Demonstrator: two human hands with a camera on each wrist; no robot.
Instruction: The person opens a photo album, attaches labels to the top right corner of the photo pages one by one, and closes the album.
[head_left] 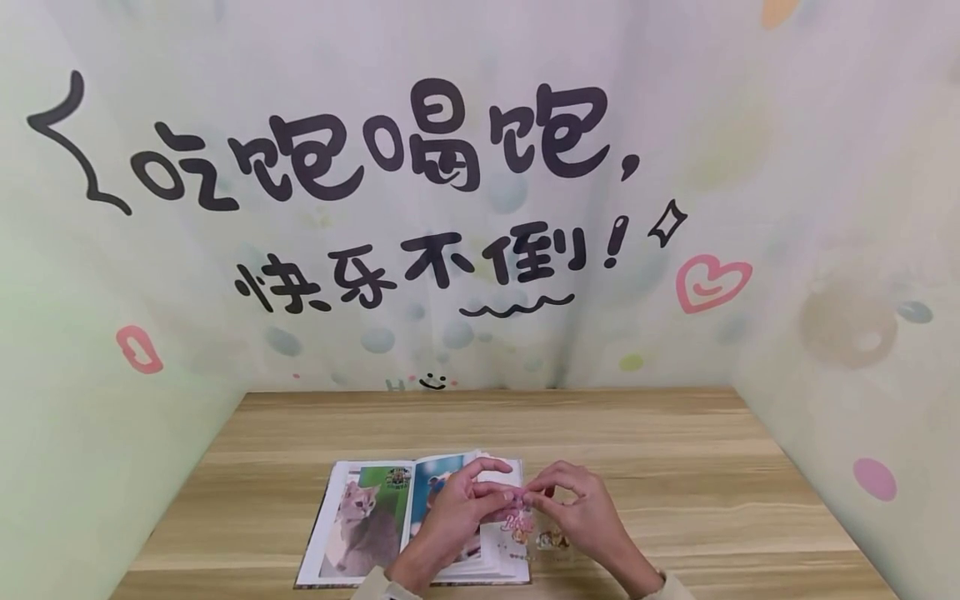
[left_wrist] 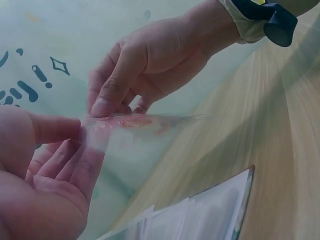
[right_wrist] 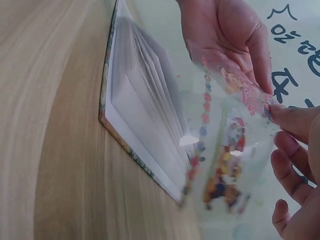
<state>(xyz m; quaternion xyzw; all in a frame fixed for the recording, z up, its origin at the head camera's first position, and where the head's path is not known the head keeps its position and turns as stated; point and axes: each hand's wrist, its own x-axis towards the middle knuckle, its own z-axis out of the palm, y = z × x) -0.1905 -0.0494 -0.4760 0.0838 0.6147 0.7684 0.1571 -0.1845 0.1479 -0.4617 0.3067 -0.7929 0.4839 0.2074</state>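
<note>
A clear sticker sheet (head_left: pixel 516 527) with pink lettering and small coloured figures is held up over the right side of an open photo album (head_left: pixel 315 550). My left hand (head_left: pixel 457 512) pinches the sheet's upper edge between thumb and fingers. Close beside it, the thumb and fingertips of my right hand (head_left: pixel 581 504) pinch the same edge. In the right wrist view the see-through sheet (right_wrist: pixel 232 150) hangs down, showing a beaded-looking strip and a cluster of figures. The left wrist view catches it (left_wrist: pixel 132 121) nearly edge-on.
On the album's left page is a cat photo (head_left: pixel 363 529) with a dark sticker (head_left: pixel 398 477) at its upper right corner. A blue-backed photo (head_left: pixel 431 473) on the right page is partly behind my left hand. Wood-grain table (head_left: pixel 675 467) surrounds the album; printed curtains (head_left: pixel 480 350) stand behind.
</note>
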